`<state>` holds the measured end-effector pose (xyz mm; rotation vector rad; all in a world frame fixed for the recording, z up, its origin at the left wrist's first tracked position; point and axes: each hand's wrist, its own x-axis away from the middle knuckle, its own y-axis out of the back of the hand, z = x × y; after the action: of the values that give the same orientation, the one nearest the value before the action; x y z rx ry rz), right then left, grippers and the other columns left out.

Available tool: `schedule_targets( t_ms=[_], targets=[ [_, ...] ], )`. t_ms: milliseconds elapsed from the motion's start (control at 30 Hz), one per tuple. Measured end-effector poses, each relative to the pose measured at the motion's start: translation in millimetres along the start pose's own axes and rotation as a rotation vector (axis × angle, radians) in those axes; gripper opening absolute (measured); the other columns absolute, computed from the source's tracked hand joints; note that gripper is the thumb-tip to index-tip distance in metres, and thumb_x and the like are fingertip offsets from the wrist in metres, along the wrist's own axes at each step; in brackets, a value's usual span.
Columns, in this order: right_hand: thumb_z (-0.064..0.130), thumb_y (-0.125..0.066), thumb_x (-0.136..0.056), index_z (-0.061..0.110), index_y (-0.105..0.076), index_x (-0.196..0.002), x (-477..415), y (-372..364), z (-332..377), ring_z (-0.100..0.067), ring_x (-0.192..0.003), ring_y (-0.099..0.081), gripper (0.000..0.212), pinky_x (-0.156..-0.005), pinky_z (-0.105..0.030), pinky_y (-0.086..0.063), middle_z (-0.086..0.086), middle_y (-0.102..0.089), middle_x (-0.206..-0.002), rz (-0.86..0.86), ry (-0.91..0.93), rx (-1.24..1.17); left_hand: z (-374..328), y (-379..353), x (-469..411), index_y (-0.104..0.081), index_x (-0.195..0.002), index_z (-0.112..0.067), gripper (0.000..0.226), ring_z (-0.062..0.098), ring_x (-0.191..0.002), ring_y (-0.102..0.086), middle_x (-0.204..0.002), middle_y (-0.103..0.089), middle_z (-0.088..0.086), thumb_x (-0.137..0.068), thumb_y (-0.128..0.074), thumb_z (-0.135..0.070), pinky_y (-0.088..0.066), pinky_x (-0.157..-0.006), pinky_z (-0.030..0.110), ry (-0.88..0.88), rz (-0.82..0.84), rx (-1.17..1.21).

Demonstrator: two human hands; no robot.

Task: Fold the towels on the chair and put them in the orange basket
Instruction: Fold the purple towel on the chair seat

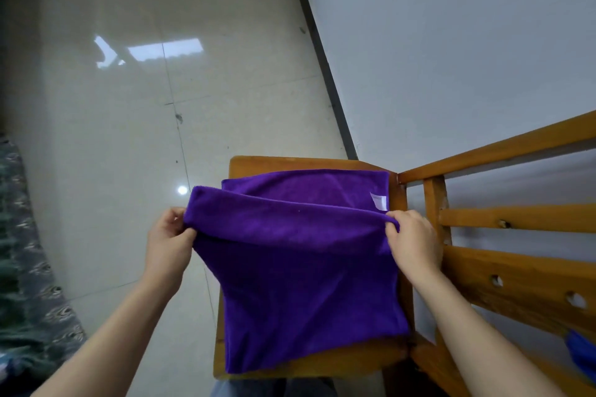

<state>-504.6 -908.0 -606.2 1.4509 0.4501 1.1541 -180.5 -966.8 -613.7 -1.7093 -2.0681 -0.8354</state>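
A purple towel lies on the wooden chair. The left hand at 9 o'clock and the right hand at 3 o'clock each pinch its raised fold with curled fingers.

both hands pinch purple towel over chair seat.

Two bare forearms reach forward, well apart. The left hand and right hand, level with each other, each pinch the towel's fold between thumb and curled fingers
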Motion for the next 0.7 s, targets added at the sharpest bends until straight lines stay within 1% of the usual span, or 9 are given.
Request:
schedule_targets(
  t_ms=[67, 100, 167, 233, 300, 367, 467, 567, 700],
  targets=[
    [0.019, -0.047, -0.095, 0.013, -0.062, -0.115, -16, -6, 3, -0.02, -0.096, -0.059, 0.025, -0.076, -0.031, -0.052, -0.007, -0.063, -0.108, -0.016, -0.004, -0.052, 2, -11, -14, -0.052, -0.085, -0.012, 0.042, 0.015, -0.065, -0.053, -0.075, -0.061, 0.001, -0.079, -0.03, 0.024, -0.046, -0.048, 0.014, 0.07, 0.001, -0.02],
    [0.018, -0.047, -0.095, 0.012, -0.062, -0.114, -25, -8, 4, -0.02, -0.092, -0.06, 0.024, -0.073, -0.031, -0.052, -0.008, -0.064, -0.105, -0.024, -0.023, -0.12, 2, -17, -20, -0.053, -0.093, -0.01, 0.044, 0.016, -0.065, -0.053, -0.079, -0.061, 0.002, -0.079, -0.03, 0.024, -0.047, -0.046, 0.015, 0.092, 0.003, -0.05],
    [0.014, -0.048, -0.095, 0.009, -0.063, -0.11, -41, -8, 9, -0.019, -0.085, -0.059, 0.022, -0.07, -0.029, -0.05, -0.009, -0.065, -0.1, -0.048, -0.104, -0.327, 2, -27, -30, -0.052, -0.106, -0.012, 0.053, 0.015, -0.066, -0.055, -0.082, -0.06, -0.001, -0.077, -0.028, 0.024, -0.048, -0.052, 0.022, 0.112, 0.003, -0.106],
    [0.013, -0.049, -0.094, 0.007, -0.062, -0.106, -57, -9, 14, -0.02, -0.088, -0.059, 0.019, -0.074, -0.031, -0.049, -0.01, -0.065, -0.099, -0.086, -0.191, -0.5, 3, -34, -40, -0.051, -0.109, -0.018, 0.061, 0.017, -0.065, -0.054, -0.081, -0.061, -0.002, -0.075, -0.025, 0.025, -0.043, -0.057, 0.029, 0.138, 0.009, -0.123],
    [0.014, -0.05, -0.094, 0.006, -0.061, -0.107, -68, -13, 17, -0.023, -0.093, -0.06, 0.018, -0.077, -0.033, -0.049, -0.011, -0.064, -0.102, -0.091, -0.245, -0.555, 2, -39, -45, -0.049, -0.111, -0.022, 0.062, 0.018, -0.065, -0.054, -0.081, -0.061, 0.0, -0.075, -0.027, 0.023, -0.041, -0.058, 0.029, 0.153, 0.042, -0.13],
    [0.014, -0.049, -0.095, 0.006, -0.06, -0.107, -75, -18, 17, -0.022, -0.09, -0.057, 0.019, -0.074, -0.03, -0.046, -0.012, -0.063, -0.103, -0.063, -0.274, -0.497, 2, -42, -46, -0.05, -0.11, -0.023, 0.054, 0.017, -0.066, -0.054, -0.082, -0.061, 0.001, -0.079, -0.034, 0.017, -0.041, -0.058, 0.028, 0.16, 0.069, -0.124],
    [0.014, -0.048, -0.096, 0.005, -0.06, -0.107, -81, -27, 15, -0.026, -0.093, -0.058, 0.019, -0.072, -0.027, -0.041, -0.014, -0.063, -0.105, -0.045, -0.273, -0.392, 7, -43, -40, -0.057, -0.096, -0.017, 0.015, 0.014, -0.069, -0.055, -0.079, -0.06, -0.001, -0.093, -0.046, -0.007, -0.045, -0.054, 0.022, 0.111, 0.012, -0.134],
    [0.015, -0.046, -0.096, 0.006, -0.059, -0.108, -86, -32, 15, -0.027, -0.093, -0.059, 0.019, -0.071, -0.027, -0.042, -0.014, -0.064, -0.105, -0.069, -0.273, -0.312, 25, -39, -38, -0.056, -0.082, -0.015, 0.019, 0.02, -0.073, -0.053, -0.076, -0.059, 0.003, -0.096, -0.045, -0.02, -0.041, -0.06, 0.03, 0.064, -0.144, -0.184],
    [0.019, -0.045, -0.097, 0.007, -0.057, -0.11, -94, -36, 15, -0.027, -0.091, -0.06, 0.021, -0.07, -0.028, -0.043, -0.014, -0.063, -0.104, -0.066, -0.273, -0.215, 41, -42, -43, -0.054, -0.094, -0.01, 0.017, 0.028, -0.083, -0.054, -0.089, -0.061, 0.012, -0.096, -0.041, -0.021, -0.04, -0.071, 0.036, 0.086, -0.216, -0.319]
  ],
)
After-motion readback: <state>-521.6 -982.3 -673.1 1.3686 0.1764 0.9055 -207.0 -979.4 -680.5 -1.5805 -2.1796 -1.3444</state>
